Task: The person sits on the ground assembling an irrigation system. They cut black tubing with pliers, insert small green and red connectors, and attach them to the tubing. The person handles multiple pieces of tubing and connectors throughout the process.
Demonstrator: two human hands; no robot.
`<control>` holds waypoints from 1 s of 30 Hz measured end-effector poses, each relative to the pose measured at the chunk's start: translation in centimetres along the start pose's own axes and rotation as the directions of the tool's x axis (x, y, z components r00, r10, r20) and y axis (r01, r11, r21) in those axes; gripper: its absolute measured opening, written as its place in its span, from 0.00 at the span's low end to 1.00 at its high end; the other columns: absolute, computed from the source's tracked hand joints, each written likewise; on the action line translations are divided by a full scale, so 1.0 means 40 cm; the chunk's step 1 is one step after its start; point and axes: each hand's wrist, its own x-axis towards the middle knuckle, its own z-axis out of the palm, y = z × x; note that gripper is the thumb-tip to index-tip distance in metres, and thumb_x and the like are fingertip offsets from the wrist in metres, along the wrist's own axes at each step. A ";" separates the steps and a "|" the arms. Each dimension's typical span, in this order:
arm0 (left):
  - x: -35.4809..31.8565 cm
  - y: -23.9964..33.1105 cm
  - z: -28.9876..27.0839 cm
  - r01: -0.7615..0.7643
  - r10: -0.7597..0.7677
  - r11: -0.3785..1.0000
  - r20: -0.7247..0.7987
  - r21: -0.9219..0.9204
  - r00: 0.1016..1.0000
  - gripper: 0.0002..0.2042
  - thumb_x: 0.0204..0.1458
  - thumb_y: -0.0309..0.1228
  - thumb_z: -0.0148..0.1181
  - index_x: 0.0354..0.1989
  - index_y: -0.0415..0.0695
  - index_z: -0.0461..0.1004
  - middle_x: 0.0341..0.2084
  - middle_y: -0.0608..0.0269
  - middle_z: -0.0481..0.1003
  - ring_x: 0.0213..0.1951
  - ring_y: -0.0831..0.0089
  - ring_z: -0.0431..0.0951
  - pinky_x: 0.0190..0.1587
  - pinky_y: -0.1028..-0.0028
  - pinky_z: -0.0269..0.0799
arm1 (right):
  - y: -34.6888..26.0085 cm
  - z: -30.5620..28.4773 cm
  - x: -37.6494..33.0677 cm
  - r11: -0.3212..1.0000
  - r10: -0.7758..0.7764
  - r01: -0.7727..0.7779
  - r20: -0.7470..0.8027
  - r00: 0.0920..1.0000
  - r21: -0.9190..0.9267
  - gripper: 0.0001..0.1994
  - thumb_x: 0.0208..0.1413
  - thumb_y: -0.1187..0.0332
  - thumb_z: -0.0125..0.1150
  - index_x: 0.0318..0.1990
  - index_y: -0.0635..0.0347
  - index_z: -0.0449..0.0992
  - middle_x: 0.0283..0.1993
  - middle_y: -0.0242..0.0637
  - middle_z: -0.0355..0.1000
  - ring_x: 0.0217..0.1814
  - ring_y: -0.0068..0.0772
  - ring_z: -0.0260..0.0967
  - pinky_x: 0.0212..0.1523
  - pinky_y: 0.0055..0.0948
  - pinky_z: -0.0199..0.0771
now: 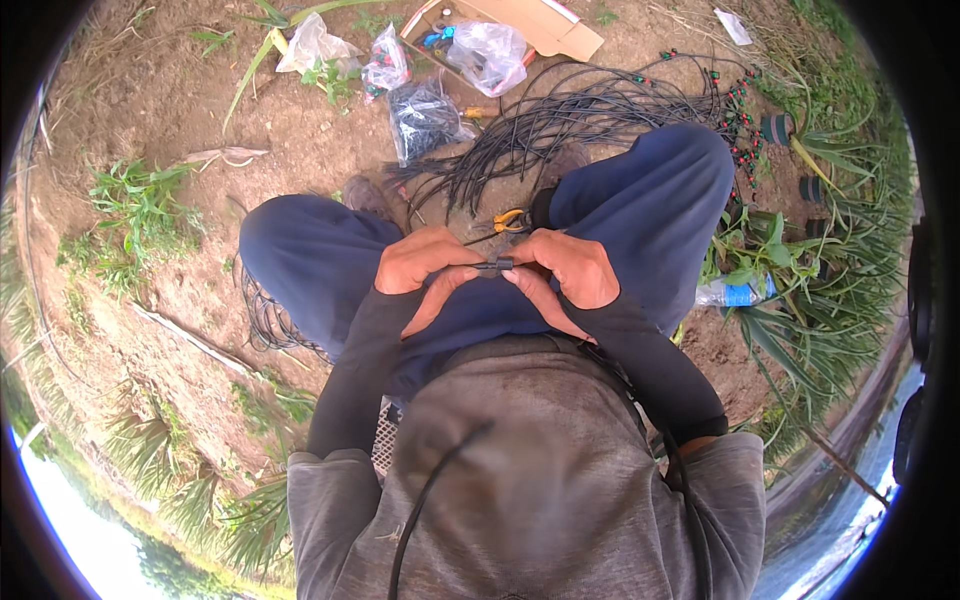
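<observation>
Over my lap, both hands meet at a small black connector [498, 265], a short dark piece of tube or fitting. My left hand [425, 262] pinches its thinner left end between thumb and fingers. On the thicker right end, my right hand [570, 265] closes in the same kind of pinch. Fingers cover part of the piece, so its exact shape is hard to make out. Just beyond the hands, between my feet, lie pliers [511, 221] with orange-yellow handles. A bundle of thin black tubes [560, 120] spreads over the soil past my feet.
Many small red and green fittings [740, 125] sit at the tubes' right ends. Ahead are an open cardboard box [555, 30], a clear bag of black parts [425, 118] and other plastic bags. A plastic bottle [740, 291] lies by plants on my right. More black tubing [268, 315] is at left.
</observation>
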 end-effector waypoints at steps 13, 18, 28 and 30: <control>-0.019 -0.008 0.008 -0.329 0.366 0.831 0.006 0.448 0.931 0.18 0.27 0.16 0.64 0.34 0.40 0.80 0.28 0.59 0.77 0.28 0.61 0.75 0.29 0.69 0.71 | 0.031 0.029 -0.015 0.496 0.579 -0.681 0.379 0.722 0.538 0.08 0.60 0.68 0.60 0.38 0.65 0.72 0.31 0.38 0.75 0.30 0.23 0.72 0.30 0.23 0.75; -0.018 -0.018 0.012 -0.213 0.250 0.913 -0.064 0.349 0.966 0.14 0.35 0.16 0.65 0.34 0.40 0.79 0.27 0.59 0.76 0.27 0.60 0.75 0.29 0.69 0.70 | -0.009 0.024 -0.003 0.570 0.513 -0.580 0.299 0.805 0.582 0.10 0.59 0.73 0.59 0.47 0.63 0.73 0.35 0.38 0.75 0.35 0.26 0.74 0.34 0.25 0.76; -0.017 0.032 -0.003 0.316 -0.286 0.935 0.184 -0.160 0.940 0.07 0.58 0.29 0.57 0.34 0.37 0.77 0.23 0.62 0.72 0.26 0.74 0.70 0.31 0.74 0.66 | 0.012 -0.033 0.014 0.947 -0.219 0.246 0.142 0.965 -0.205 0.20 0.43 0.74 0.70 0.47 0.62 0.76 0.35 0.42 0.73 0.34 0.44 0.73 0.33 0.35 0.74; -0.019 0.040 -0.001 0.383 -0.339 0.900 0.216 -0.210 0.916 0.09 0.58 0.31 0.57 0.34 0.38 0.77 0.22 0.64 0.72 0.26 0.77 0.68 0.30 0.75 0.65 | 0.012 -0.033 0.017 0.924 -0.278 0.306 0.147 0.949 -0.230 0.18 0.42 0.72 0.71 0.43 0.64 0.77 0.32 0.41 0.73 0.31 0.42 0.72 0.30 0.35 0.73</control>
